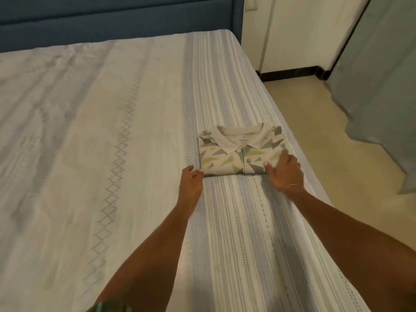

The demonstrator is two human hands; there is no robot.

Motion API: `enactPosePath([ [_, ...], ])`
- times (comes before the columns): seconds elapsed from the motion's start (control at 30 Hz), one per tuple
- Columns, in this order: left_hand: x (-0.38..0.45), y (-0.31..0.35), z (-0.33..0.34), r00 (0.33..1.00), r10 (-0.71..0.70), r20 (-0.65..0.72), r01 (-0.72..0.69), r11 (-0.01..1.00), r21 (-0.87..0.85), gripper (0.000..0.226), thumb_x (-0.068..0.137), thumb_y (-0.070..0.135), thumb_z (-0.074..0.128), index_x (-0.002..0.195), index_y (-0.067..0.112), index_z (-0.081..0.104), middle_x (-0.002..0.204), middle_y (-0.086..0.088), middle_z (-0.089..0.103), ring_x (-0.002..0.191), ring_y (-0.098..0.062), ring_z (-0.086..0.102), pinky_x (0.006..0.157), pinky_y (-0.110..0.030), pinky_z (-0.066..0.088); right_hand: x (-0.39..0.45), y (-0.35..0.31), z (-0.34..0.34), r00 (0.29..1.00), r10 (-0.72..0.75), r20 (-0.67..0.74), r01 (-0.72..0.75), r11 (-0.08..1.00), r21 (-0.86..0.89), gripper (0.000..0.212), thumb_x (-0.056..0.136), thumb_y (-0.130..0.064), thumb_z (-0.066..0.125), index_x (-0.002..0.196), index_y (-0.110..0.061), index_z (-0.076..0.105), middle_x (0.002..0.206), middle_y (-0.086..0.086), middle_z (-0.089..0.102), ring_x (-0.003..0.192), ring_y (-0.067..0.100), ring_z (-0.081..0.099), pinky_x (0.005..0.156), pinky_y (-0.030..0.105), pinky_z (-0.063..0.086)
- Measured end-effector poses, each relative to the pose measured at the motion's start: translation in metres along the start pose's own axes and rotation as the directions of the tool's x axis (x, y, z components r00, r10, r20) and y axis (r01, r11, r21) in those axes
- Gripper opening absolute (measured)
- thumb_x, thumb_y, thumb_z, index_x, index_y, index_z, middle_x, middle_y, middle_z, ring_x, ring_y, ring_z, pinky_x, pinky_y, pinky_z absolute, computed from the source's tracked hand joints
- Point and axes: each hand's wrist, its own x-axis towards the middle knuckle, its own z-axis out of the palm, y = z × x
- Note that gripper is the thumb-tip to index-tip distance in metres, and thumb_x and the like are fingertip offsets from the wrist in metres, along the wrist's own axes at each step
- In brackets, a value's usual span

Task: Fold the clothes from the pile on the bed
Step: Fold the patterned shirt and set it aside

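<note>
A folded polo shirt (pixel 236 152), cream with green and grey triangles, lies collar up near the right edge of the bed (pixel 112 154). My left hand (pixel 191 183) sits at the shirt's near left corner, fingers loosely curled and touching the fold edge. My right hand (pixel 284 173) rests with spread fingers on the shirt's near right corner. Neither hand clearly grips the cloth. No clothes pile is in view.
The bed has a pale striped cover and a blue headboard (pixel 112 21) at the back. The bed's right edge drops to a beige floor (pixel 326 165). A teal curtain (pixel 382 86) hangs at the right, beside a cream wall (pixel 304 30).
</note>
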Motion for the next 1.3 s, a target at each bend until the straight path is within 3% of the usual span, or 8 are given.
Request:
enactPosePath([
  [0.07,-0.035,0.003,-0.016,0.996,0.052,0.071,-0.06,0.992,0.115,0.062,0.097,0.042,0.062,0.15,0.022,0.036,0.144,-0.008,0.052,0.126,-0.024,0.055,0.11,-0.044,0.044,-0.053,-0.012,-0.003,0.998,-0.054,0.011,0.055,0.978,-0.202,0.074,0.102,-0.051,0.04,0.157,-0.007,0.017,0.158,0.025,0.025,0.144,0.043,0.028,0.115,0.058,0.025],
  [0.13,-0.068,0.023,-0.04,0.979,0.161,0.129,-0.195,0.926,0.325,0.065,0.097,0.042,0.062,0.152,0.019,0.036,0.149,-0.009,0.049,0.133,-0.025,0.05,0.113,-0.043,0.041,-0.107,-0.036,-0.018,0.985,-0.157,0.065,0.168,0.959,-0.228,0.07,0.104,-0.048,0.037,0.157,-0.008,0.017,0.162,0.023,0.019,0.149,0.04,0.02,0.119,0.058,0.019],
  [0.27,-0.114,0.052,-0.077,0.921,0.245,0.303,-0.386,0.679,0.624,0.07,0.099,0.04,0.059,0.157,0.016,0.029,0.161,-0.004,0.034,0.146,-0.022,0.034,0.119,-0.037,0.027,-0.167,-0.069,-0.036,0.925,-0.356,0.137,0.379,0.893,-0.241,0.065,0.1,-0.041,0.048,0.153,-0.008,0.029,0.158,0.021,0.028,0.145,0.038,0.029,0.116,0.055,0.03],
  [0.4,-0.2,0.08,-0.121,0.894,0.25,0.371,-0.447,0.545,0.71,0.071,0.099,0.04,0.058,0.158,0.018,0.026,0.16,-0.004,0.035,0.144,-0.023,0.036,0.117,-0.041,0.032,-0.243,-0.11,-0.083,0.895,-0.384,0.225,0.432,0.872,-0.23,0.067,0.102,-0.035,0.051,0.157,-0.01,0.022,0.162,0.019,0.022,0.15,0.034,0.022,0.121,0.044,0.023],
  [0.53,-0.274,0.102,-0.155,0.878,0.29,0.381,-0.475,0.416,0.775,0.069,0.099,0.043,0.056,0.157,0.019,0.027,0.158,-0.004,0.038,0.141,-0.025,0.041,0.114,-0.04,0.037,-0.313,-0.134,-0.119,0.872,-0.388,0.299,0.461,0.855,-0.236,0.068,0.101,-0.032,0.055,0.157,-0.011,0.023,0.163,0.019,0.022,0.148,0.035,0.026,0.119,0.044,0.028],
  [0.8,-0.38,0.13,-0.239,0.796,0.402,0.452,-0.553,0.18,0.813,0.068,0.1,0.045,0.053,0.157,0.019,0.027,0.158,-0.008,0.038,0.14,-0.028,0.042,0.115,-0.041,0.036,-0.444,-0.193,-0.155,0.857,-0.463,0.226,0.513,0.81,-0.286,0.067,0.1,-0.031,0.057,0.156,-0.013,0.025,0.162,0.015,0.026,0.15,0.031,0.025,0.121,0.042,0.024],
  [0.93,-0.414,0.128,-0.278,0.785,0.42,0.455,-0.55,0.133,0.825,0.069,0.099,0.047,0.052,0.157,0.019,0.026,0.159,-0.008,0.036,0.142,-0.028,0.04,0.116,-0.042,0.035,-0.491,-0.219,-0.153,0.833,-0.512,0.207,0.553,0.775,-0.307,0.068,0.099,-0.029,0.059,0.157,-0.014,0.025,0.162,0.013,0.027,0.149,0.031,0.026,0.121,0.042,0.024],
  [1.3,-0.507,0.075,-0.379,0.864,0.398,0.309,-0.4,0.169,0.901,0.069,0.101,0.05,0.05,0.158,0.023,0.023,0.163,-0.005,0.029,0.147,-0.029,0.034,0.12,-0.044,0.03,-0.614,-0.257,-0.123,0.72,-0.634,0.283,0.694,0.657,-0.295,0.067,0.098,-0.02,0.058,0.156,-0.015,0.026,0.163,0.012,0.027,0.15,0.03,0.026,0.123,0.041,0.023],
])
